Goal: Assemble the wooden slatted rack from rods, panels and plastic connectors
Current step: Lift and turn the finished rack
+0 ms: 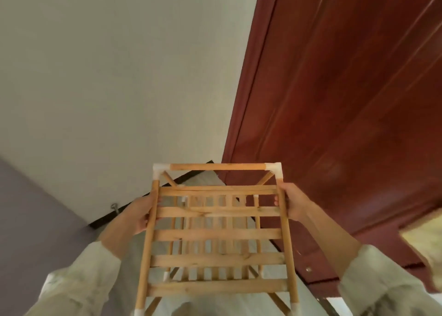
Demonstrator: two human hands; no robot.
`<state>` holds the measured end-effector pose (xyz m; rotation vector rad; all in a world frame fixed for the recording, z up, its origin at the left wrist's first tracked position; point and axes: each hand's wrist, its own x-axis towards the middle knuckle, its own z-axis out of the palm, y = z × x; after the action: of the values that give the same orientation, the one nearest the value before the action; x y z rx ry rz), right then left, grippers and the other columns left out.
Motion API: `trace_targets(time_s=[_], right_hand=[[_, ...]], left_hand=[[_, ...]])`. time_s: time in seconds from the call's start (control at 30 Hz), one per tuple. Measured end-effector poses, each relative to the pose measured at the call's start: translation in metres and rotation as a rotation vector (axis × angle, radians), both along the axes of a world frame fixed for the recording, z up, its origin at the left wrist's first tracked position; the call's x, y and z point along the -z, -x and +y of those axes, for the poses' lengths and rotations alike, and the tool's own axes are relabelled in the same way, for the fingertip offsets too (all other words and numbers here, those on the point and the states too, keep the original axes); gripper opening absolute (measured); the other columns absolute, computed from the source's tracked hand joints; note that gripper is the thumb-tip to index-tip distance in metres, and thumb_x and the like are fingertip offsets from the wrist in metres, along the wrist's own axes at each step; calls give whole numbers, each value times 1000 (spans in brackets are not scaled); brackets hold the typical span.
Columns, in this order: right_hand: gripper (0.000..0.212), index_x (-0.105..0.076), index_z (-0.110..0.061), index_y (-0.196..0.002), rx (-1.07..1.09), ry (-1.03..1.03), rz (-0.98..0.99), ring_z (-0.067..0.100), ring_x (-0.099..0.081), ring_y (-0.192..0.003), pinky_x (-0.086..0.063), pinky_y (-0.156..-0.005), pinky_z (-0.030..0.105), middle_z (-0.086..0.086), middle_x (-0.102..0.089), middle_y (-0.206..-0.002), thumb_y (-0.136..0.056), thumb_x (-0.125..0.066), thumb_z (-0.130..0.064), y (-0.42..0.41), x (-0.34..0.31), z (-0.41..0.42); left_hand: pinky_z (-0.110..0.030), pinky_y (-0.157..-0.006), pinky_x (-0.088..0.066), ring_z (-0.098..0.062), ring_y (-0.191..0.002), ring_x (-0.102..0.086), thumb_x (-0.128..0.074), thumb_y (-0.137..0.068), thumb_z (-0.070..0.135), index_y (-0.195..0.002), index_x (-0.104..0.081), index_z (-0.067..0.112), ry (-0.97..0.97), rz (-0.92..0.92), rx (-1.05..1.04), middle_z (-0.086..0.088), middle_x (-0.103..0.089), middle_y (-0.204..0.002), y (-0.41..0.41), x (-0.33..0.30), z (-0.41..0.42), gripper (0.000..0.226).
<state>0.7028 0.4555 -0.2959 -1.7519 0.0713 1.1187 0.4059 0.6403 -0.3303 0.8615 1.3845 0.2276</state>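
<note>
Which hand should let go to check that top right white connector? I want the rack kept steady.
Right hand: it grips the side rod just below the connector. The left hand holds the opposite rod.

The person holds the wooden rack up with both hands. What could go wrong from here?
1. The left hand and right hand grip only the two side rods of the rack; the plastic connectors might pull loose under its weight.
2. The red door stands close on the right, so a swing could knock the rack against it.
3. Either grip may slip along the smooth rods.
</note>
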Motion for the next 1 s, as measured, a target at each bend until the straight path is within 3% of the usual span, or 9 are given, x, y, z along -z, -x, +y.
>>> trace_targets(time_s=[0.17, 0.33, 0.5, 0.63, 0.73, 0.87, 1.0], right_hand=[[21, -59, -8, -90, -102, 57, 27, 17, -49, -61, -43, -57, 28, 7, -53, -72, -94, -54, -28, -59, 34, 111], [22, -60, -5, -87, -150, 120, 61, 18, -51, -65, -44, -60, 28, 9, -55, -74, -93, -56, -26, -94, 79, 212], [25, -60, -8, -90, -192, 205, -7, 17, -51, -64, -43, -60, 29, 7, -54, -72, -95, -54, -32, -131, 127, 293], [28, -62, -12, -105, -259, 220, -19, 17, -52, -67, -43, -68, 30, 5, -56, -74, -94, -53, -37, -165, 171, 335], [27, -64, -15, -104, -340, 248, -54, 17, -55, -69, -41, -77, 35, 5, -60, -75, -94, -54, -37, -190, 207, 373], [27, -62, -8, -113, -444, 237, -99, 16, -55, -69, -40, -59, 28, 4, -60, -78, -97, -50, -27, -214, 255, 423], [28, -59, -2, -118, -550, 242, -143, 14, -54, -68, -38, -56, 25, 4, -58, -79, -99, -48, -19, -228, 294, 460]], left_hand=[[-31, -58, -43, -20, -70, -48, -41, -100, 39, -85, -55, 11, 17, 43, -131, -8, -49, -83, -35, 22, 67, 35], [-32, -62, -44, -23, -71, -49, -41, -100, 36, -89, -54, 8, 104, 51, -125, -10, -48, -81, -57, 59, 148, 32], [-32, -63, -43, -23, -68, -49, -37, -99, 43, -91, -53, 9, 70, 149, -147, -10, -49, -79, -99, 113, 211, 38], [-36, -73, -44, -25, -75, -50, -33, -102, 34, -97, -52, 6, 121, 185, -142, -14, -50, -85, -130, 154, 238, 35], [-39, -79, -45, -26, -75, -50, -31, -103, 29, -96, -51, 5, 126, 219, -168, -14, -50, -84, -149, 187, 252, 32], [-39, -76, -45, -25, -72, -50, -30, -103, 33, -93, -50, 6, 153, 235, -249, -13, -50, -80, -171, 232, 268, 35], [-41, -81, -46, -26, -76, -51, -29, -102, 36, -99, -51, 4, 179, 251, -318, -15, -51, -84, -184, 269, 275, 38]])
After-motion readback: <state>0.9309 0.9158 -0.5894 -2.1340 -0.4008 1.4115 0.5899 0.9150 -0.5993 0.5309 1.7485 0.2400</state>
